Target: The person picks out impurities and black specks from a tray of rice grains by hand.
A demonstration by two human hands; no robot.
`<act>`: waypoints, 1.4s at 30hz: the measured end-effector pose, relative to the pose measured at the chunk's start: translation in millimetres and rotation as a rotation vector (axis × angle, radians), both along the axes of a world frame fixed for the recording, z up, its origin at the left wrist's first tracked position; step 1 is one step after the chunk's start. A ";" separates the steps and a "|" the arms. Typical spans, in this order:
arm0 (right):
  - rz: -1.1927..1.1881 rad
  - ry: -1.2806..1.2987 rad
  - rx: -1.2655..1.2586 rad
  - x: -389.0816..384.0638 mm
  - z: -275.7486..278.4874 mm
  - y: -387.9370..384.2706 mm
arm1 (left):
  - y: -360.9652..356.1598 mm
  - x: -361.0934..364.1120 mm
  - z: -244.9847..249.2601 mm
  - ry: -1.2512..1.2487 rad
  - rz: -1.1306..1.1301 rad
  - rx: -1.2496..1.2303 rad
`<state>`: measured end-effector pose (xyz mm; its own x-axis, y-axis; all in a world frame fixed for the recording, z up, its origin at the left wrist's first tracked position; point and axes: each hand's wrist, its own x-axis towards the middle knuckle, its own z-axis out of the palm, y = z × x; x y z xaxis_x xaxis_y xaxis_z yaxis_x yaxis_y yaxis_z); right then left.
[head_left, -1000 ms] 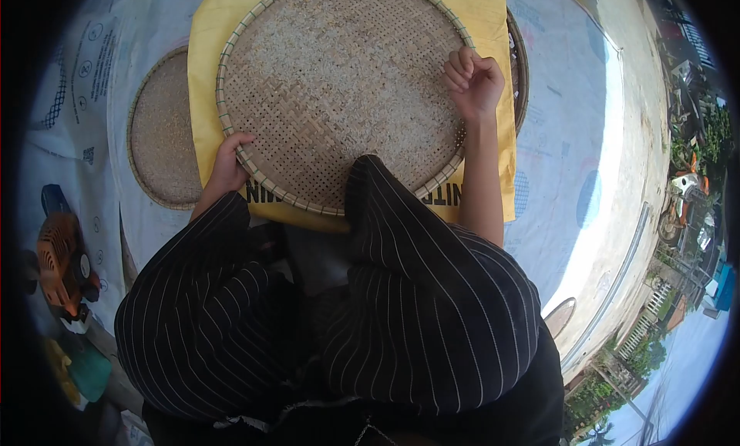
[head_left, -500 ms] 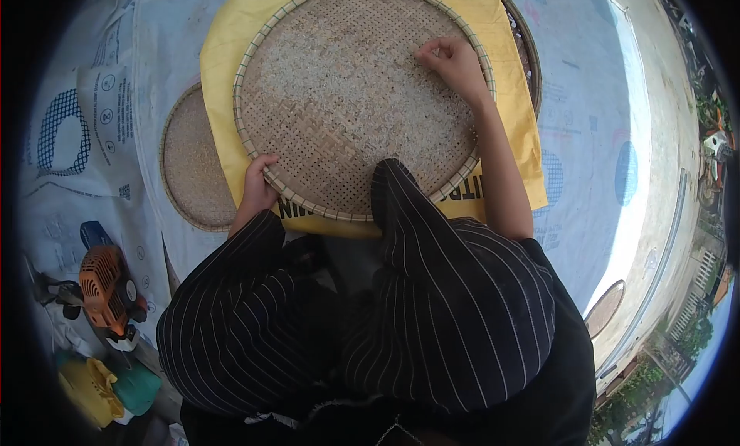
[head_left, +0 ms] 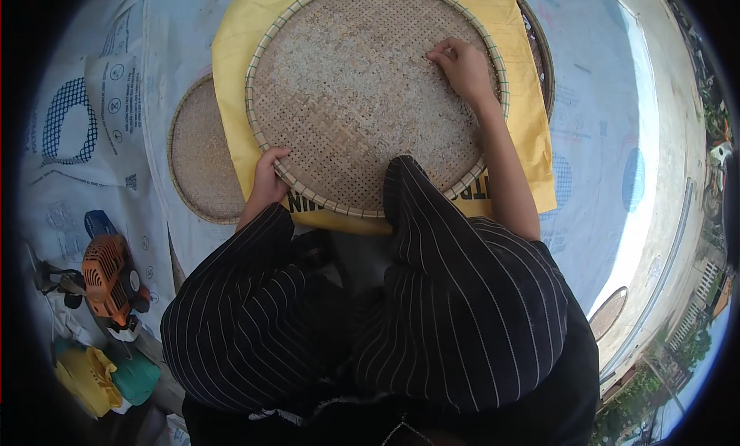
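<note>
A round woven bamboo winnowing tray (head_left: 331, 138) lies in front of my knees, with pale grains (head_left: 347, 68) spread in a thin layer over much of it. Its near left rim is gripped by my left hand (head_left: 270, 176), thumb on top and the other fingers hidden beneath. Over the right side of the tray, my right hand (head_left: 466, 72) has its thumb and forefinger pinched together. Whatever might be between those fingertips is too small to make out. My striped knee (head_left: 405, 176) overlaps the tray's near rim.
Under the tray lies a yellow printed sack (head_left: 231, 53) on a pale blue tarp (head_left: 593, 99). A smaller grain-filled tray (head_left: 204, 153) is at left, and another basket rim (head_left: 546, 53) shows behind at right. An orange engine-like machine (head_left: 108, 280) stands at lower left.
The whole view has shifted slightly, so the tray and both hands appear a little further right. My left hand keeps its hold on the rim; my right hand stays pinched over the same area.
</note>
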<state>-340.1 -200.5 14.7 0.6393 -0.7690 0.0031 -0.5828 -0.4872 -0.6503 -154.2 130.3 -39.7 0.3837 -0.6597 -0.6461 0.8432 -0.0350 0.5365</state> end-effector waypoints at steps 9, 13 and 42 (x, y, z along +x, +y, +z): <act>-0.145 -0.216 0.249 -9.3 -7.7 -18.1 | -0.2 -0.3 0.4 -0.009 0.004 0.001; -0.034 -0.094 0.107 -14.3 -3.5 -16.9 | -0.6 -0.6 2.3 -0.007 0.004 0.015; -0.061 -0.826 1.564 -16.4 4.6 -15.8 | 2.9 3.5 -5.5 0.036 -0.008 -0.011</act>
